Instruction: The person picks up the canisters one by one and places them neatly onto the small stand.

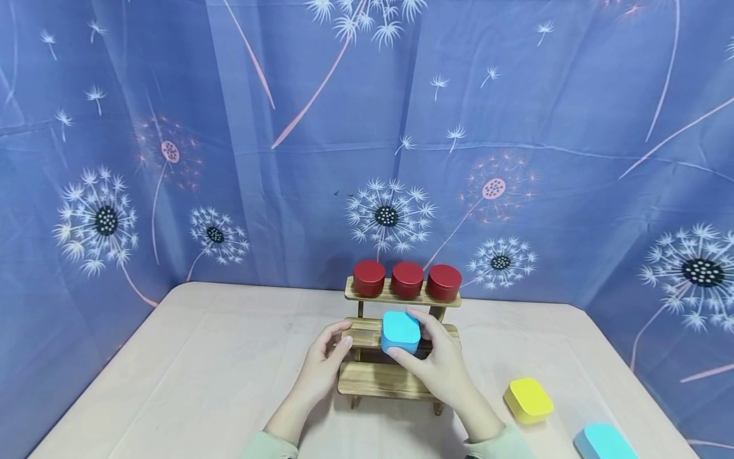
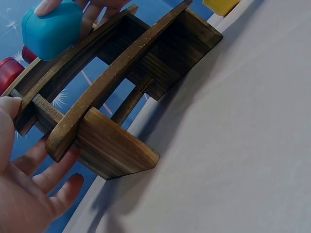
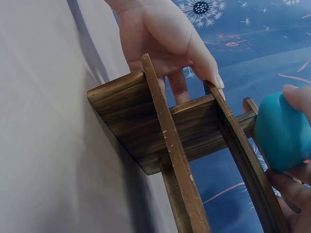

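My right hand (image 1: 444, 366) grips a light-blue rounded-square box (image 1: 400, 331), thumb at its near side and fingers at the far right. The box is over the middle tier of a three-tier wooden stand (image 1: 384, 379). At the left end of that tier, my left hand (image 1: 321, 363) holds the stand; in the left wrist view the thumb lies at the shelf's front edge and the other fingers reach behind and under it. Three round red tins (image 1: 407, 280) line the top tier. The bottom tier bears nothing.
A yellow rounded-square box (image 1: 529, 400) rests on the pale tabletop (image 1: 229, 357) right of the stand. Nearer the front right corner lies another light-blue box (image 1: 604, 442), cut off by the frame. A blue dandelion-print curtain (image 1: 309, 210) hangs behind the table.
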### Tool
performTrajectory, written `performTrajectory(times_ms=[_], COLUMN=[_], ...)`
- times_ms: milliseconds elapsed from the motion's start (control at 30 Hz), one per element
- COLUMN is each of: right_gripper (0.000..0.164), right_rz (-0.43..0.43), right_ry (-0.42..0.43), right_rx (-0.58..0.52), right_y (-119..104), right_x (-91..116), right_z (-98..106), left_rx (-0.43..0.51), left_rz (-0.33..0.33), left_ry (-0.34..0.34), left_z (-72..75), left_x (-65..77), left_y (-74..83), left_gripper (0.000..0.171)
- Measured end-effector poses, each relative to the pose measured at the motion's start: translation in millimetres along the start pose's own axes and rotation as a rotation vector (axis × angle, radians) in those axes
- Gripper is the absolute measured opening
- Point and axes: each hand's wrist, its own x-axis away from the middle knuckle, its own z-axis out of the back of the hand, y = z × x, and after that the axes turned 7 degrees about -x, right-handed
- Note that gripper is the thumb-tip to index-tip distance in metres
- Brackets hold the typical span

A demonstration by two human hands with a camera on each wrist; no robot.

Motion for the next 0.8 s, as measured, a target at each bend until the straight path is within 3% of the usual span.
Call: performTrajectory(times_ms=[800], right_gripper=[0.073], right_rz=[-0.107], right_ry=[-0.043], right_rx=[0.044], right_y=[-1.9], right_x=[0.7], right_z=[-7.6], left_rx=[-0.022], left_rz=[-0.008], left_ry=[-0.011], left_z=[0.0], left_x=[-1.1], left_y=[-0.6], left_gripper=[0.034])
